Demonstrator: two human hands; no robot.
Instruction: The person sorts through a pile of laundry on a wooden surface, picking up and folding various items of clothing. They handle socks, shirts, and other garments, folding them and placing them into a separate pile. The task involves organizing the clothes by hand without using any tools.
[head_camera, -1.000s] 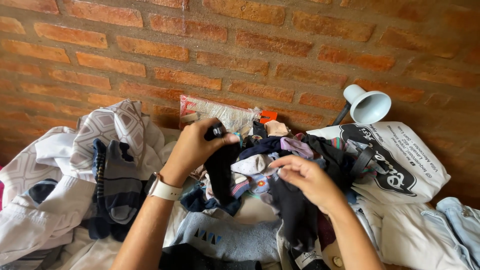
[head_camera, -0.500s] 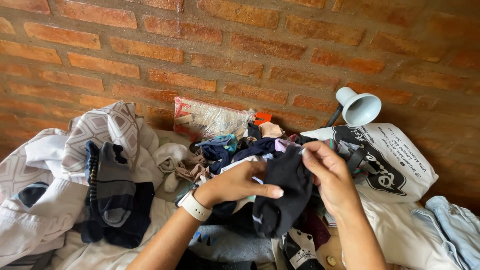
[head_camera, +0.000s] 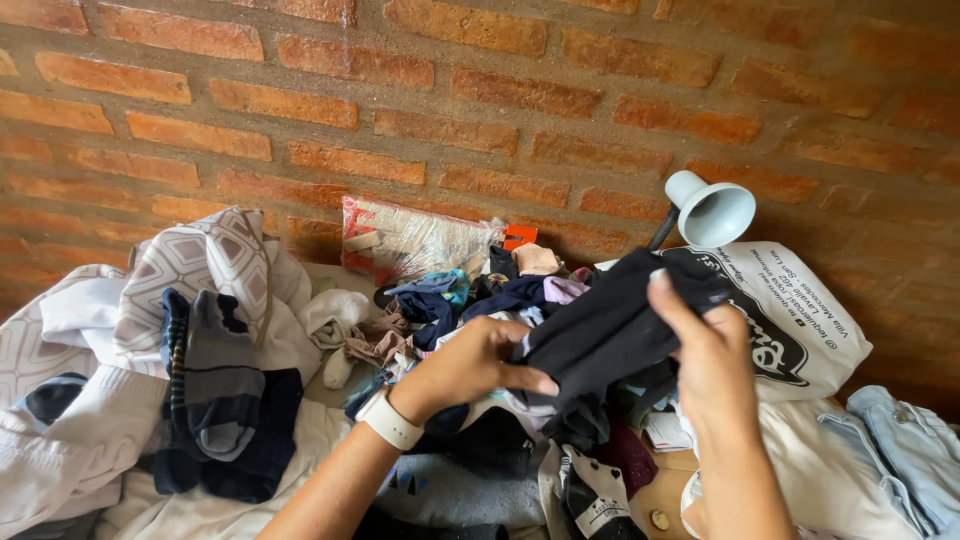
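Both hands (head_camera: 590, 365) grip a dark garment (head_camera: 610, 325) above a clothes pile (head_camera: 470, 300).

We see rough matt brick on the wall (head_camera: 480, 110), top of frame. Dark garment (head_camera: 610, 330) at centre-right is soft matt cloth, w/ both hands on it. Lamp shade (head_camera: 712, 210), upper right, looks like smooth plastic. Wrapped packet (head_camera: 415, 240) at centre has glossy crinkled film. Watch strap (head_camera: 390, 420), lower centre: smooth, matt.

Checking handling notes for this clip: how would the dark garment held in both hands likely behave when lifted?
Probably floppy: the dark garment folds and sags between the left hand and the right hand. Likely light, since fingertips alone hold it up. It looks like soft knit cloth, so hardly slippery or fragile.
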